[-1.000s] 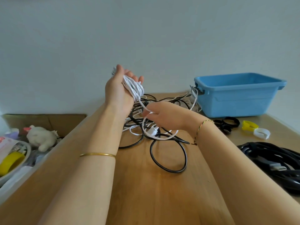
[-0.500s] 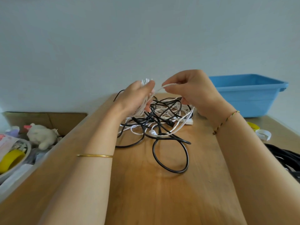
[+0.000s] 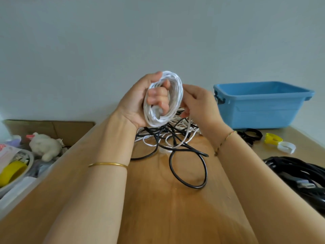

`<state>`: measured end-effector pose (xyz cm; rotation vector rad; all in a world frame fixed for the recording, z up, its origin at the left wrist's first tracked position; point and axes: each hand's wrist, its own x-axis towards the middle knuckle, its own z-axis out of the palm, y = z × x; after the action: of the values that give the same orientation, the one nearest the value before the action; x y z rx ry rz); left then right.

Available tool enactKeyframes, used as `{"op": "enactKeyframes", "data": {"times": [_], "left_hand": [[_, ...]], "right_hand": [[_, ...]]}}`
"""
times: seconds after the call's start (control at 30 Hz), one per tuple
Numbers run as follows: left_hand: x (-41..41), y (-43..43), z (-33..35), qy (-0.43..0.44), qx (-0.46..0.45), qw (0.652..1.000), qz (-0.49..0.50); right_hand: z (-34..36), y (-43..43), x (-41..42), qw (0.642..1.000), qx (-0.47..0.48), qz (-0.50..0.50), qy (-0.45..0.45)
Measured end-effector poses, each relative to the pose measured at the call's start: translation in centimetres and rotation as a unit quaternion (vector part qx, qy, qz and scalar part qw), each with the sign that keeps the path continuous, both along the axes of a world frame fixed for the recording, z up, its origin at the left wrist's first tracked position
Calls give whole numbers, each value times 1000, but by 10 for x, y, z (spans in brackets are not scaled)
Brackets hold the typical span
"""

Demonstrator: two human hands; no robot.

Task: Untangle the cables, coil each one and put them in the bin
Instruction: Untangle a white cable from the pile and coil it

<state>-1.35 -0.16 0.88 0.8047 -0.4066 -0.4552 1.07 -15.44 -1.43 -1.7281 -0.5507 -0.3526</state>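
Note:
My left hand [image 3: 139, 101] grips a coil of white cable [image 3: 175, 88], raised above the table with my fingers curled through its loops. My right hand [image 3: 198, 104] is just to the right of the coil and pinches the loose white strand, which runs down into the tangle of black and white cables [image 3: 168, 136] on the wooden table [image 3: 158, 199]. One black loop [image 3: 188, 169] of the tangle lies nearer to me. The blue bin [image 3: 262, 104] stands at the back right, open-topped; its inside is mostly hidden.
Black, yellow [image 3: 272, 138] and white [image 3: 286, 147] strap rings lie in front of the bin. A bundle of thick black cable [image 3: 299, 175] lies at the right edge. Left of the table is a cardboard box [image 3: 52, 127] with a plush toy [image 3: 45, 145] and clutter.
My left hand has lifted and turned, so the white coil now faces me. My right hand has moved down to the coil's right side, still on the white strand.

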Motion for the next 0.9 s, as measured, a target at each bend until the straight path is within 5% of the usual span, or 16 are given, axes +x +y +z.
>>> {"op": "enactKeyframes", "data": {"times": [0.17, 0.3, 0.5, 0.7, 0.77, 0.9], "left_hand": [[0, -8, 11, 0, -147, 959, 242], [4, 1, 16, -86, -124, 901, 407], [16, 20, 1, -222, 165, 746, 606], [12, 11, -1, -302, 423, 636, 570], [6, 2, -1, -279, 487, 650, 513], [-6, -17, 2, -112, 396, 861, 298]], "right_hand": [[-16, 20, -6, 986, -161, 34, 24], [-30, 38, -16, 964, -251, 86, 13], [-13, 39, -27, 961, -244, 124, -24], [15, 21, -29, 977, -178, 68, -94], [19, 15, -29, 985, -118, 35, -121], [17, 9, -30, 987, -24, 19, -156]]}}
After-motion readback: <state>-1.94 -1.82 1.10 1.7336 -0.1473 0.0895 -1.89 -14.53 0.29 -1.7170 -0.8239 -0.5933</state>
